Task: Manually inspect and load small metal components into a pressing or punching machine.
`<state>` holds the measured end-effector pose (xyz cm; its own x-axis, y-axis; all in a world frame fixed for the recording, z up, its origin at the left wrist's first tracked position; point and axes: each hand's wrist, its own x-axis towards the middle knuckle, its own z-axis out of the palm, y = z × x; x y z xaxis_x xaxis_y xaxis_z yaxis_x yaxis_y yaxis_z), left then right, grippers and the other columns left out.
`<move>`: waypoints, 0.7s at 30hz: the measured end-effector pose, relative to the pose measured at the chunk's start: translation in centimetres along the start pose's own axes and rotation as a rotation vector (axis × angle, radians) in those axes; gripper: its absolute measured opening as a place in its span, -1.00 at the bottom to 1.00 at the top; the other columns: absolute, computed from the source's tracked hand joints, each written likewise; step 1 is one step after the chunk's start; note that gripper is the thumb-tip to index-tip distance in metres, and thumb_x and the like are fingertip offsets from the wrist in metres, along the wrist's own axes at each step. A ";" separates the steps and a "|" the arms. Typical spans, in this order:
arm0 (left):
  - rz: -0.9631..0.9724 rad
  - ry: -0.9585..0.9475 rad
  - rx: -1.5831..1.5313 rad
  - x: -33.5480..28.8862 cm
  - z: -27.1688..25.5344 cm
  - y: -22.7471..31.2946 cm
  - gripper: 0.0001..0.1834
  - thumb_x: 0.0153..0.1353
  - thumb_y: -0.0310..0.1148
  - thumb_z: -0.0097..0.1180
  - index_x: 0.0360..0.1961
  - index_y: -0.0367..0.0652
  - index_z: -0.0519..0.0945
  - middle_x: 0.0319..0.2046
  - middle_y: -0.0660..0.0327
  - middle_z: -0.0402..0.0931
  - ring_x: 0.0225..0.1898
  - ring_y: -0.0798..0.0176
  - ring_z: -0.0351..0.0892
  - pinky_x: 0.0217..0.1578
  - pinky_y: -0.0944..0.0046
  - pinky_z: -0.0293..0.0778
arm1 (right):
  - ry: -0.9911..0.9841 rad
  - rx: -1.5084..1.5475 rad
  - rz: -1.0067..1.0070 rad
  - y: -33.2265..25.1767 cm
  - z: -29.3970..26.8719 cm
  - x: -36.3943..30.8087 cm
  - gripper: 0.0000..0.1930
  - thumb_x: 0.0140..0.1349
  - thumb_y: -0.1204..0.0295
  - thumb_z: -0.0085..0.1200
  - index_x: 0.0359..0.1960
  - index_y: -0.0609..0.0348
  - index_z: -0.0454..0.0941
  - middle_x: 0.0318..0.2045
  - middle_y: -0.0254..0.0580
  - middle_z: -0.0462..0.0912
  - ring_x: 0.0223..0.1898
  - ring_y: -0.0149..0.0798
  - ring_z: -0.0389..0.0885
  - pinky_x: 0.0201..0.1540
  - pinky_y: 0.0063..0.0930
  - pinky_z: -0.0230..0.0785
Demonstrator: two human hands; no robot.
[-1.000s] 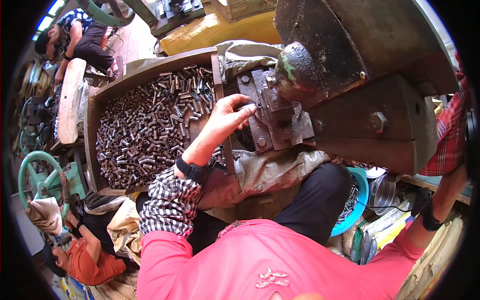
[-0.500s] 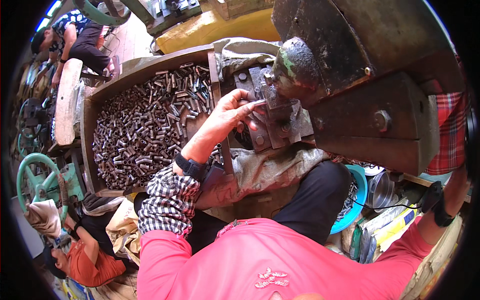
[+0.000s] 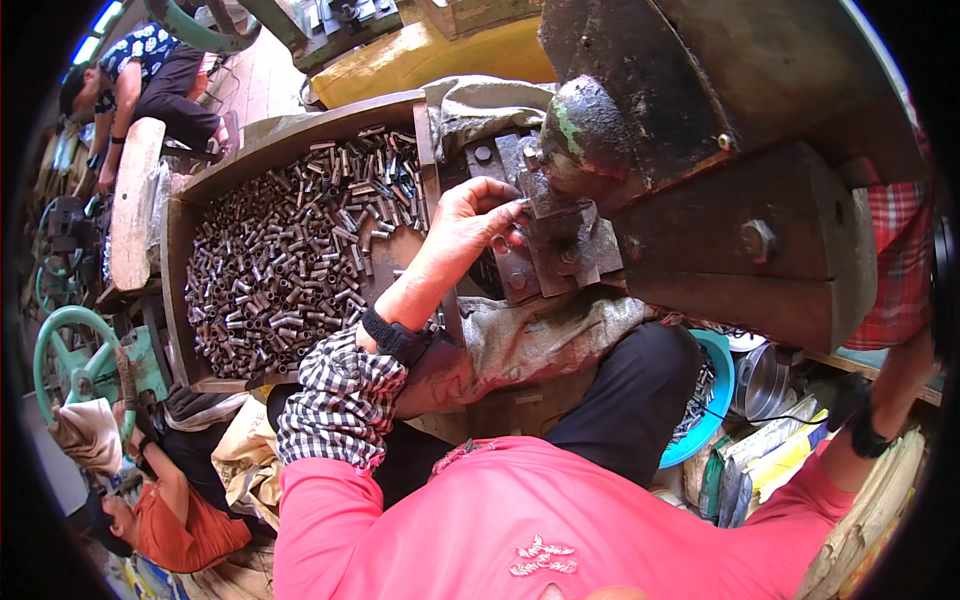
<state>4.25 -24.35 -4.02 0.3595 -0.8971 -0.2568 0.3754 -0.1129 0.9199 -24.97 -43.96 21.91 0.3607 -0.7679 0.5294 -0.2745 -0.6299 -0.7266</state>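
At the front of a dark metal press, my left hand has its thumb and forefinger pinched on a small metal tube. The fingers hide most of that tube; its end lies against the bolted die block, below the rounded ram. Left of the hand stands a wooden tray heaped with short metal tubes. My right arm, with a black wrist strap, reaches up at the far right. Its hand is out of sight beside the press and a red plaid cloth.
A blue basin of metal pieces stands right of my knee, near a clear plastic tub and sacks. Two people work at the left, one by a green handwheel. Grey sacking hangs below the die.
My left hand has shifted slightly, and less of the tube shows past its fingertips. My right forearm has moved a little to the left and down.
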 end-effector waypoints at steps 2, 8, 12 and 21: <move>0.013 0.005 0.003 0.1 0.1 -0.1 -0.79 0.19 -0.37 0.14 -0.19 -0.21 0.46 -0.37 0.22 0.58 -0.49 0.45 0.56 -0.56 0.54 0.40 | 0.050 -0.017 -0.011 3.1 -0.7 -2.2 -0.40 0.01 0.16 0.07 -0.02 0.46 0.38 -0.06 0.10 0.45 -0.08 -0.09 0.46 -0.02 -0.23 0.30; 0.116 0.104 0.121 0.1 1.6 0.0 -0.87 0.20 -0.47 0.07 -0.28 -0.25 0.41 -0.47 0.25 0.51 -0.55 0.46 0.52 -0.57 0.47 0.46 | 0.087 -0.026 0.005 12.4 0.0 -11.1 -0.47 -0.02 0.21 0.10 -0.10 0.41 0.41 -0.10 0.05 0.47 -0.12 -0.09 0.47 -0.05 -0.22 0.31; 0.050 0.096 0.261 -0.4 0.9 1.3 -0.81 0.16 -0.44 0.11 -0.23 -0.24 0.41 -0.47 0.25 0.51 -0.54 0.44 0.52 -0.56 0.44 0.48 | 0.171 0.014 0.004 12.7 0.6 -12.3 -0.52 -0.04 0.24 0.12 -0.14 0.37 0.42 -0.14 0.02 0.48 -0.16 -0.09 0.48 -0.06 -0.20 0.31; 0.094 0.187 0.708 -10.5 -5.6 2.6 -0.75 0.11 -0.52 0.13 -0.16 -0.31 0.50 -0.35 0.21 0.55 -0.52 0.47 0.49 -0.52 0.45 0.45 | 0.104 -0.300 -0.339 2.9 2.1 -9.4 -0.62 -0.08 0.32 0.17 -0.25 0.30 0.45 -0.21 -0.06 0.51 -0.23 -0.09 0.50 -0.10 -0.18 0.31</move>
<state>6.27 -12.87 -0.57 0.5265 -0.8359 -0.1554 -0.2826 -0.3444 0.8953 -27.28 -38.38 13.88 0.3875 -0.5107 0.7675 -0.4078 -0.8416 -0.3541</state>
